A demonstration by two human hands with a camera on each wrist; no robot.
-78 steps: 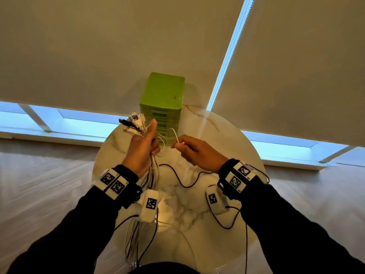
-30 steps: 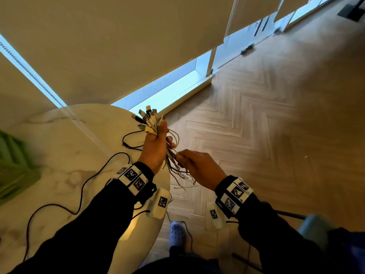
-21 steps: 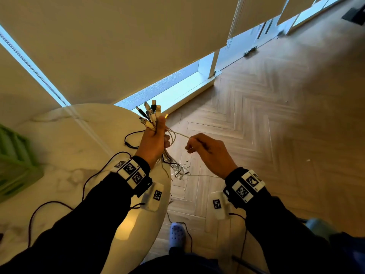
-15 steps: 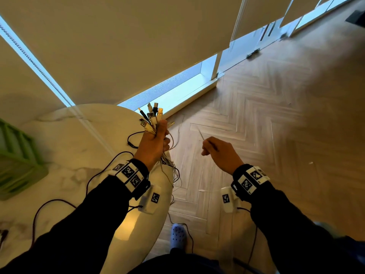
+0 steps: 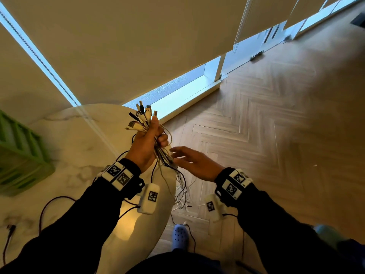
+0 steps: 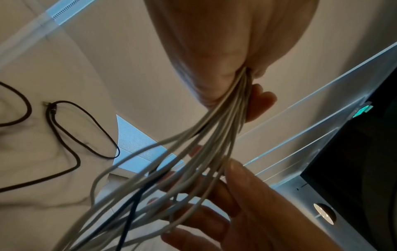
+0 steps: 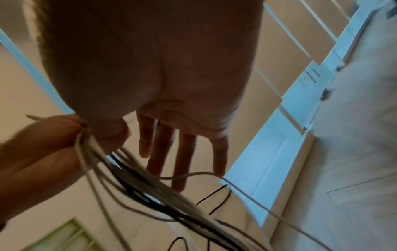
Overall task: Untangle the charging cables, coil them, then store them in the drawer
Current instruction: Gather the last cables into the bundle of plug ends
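Note:
My left hand (image 5: 147, 144) grips a bunch of white and black charging cables (image 5: 164, 155) just below their plugs (image 5: 141, 117), held upright past the table's right edge. The strands (image 6: 206, 152) hang from my fist (image 6: 232, 42) in a loose tangle down toward the floor (image 5: 182, 196). My right hand (image 5: 189, 160) is open, fingers (image 7: 163, 149) spread and straight, its tips against the hanging strands (image 7: 154, 188) just below the left fist. It holds nothing. A green drawer unit (image 5: 19, 153) stands at the far left on the table.
The round marble table (image 5: 75, 147) carries a loose black cable (image 6: 71, 134) and another dark lead (image 5: 45, 210) near my left arm. Wooden herringbone floor (image 5: 276, 135) lies to the right. My blue shoe (image 5: 178, 237) is below. Blinds and a low window ledge (image 5: 183, 95) run behind.
My right hand has let go of the white strand that it pulled out to the right and has come back, open, to the hanging cables. The left hand keeps its grip on the bunch.

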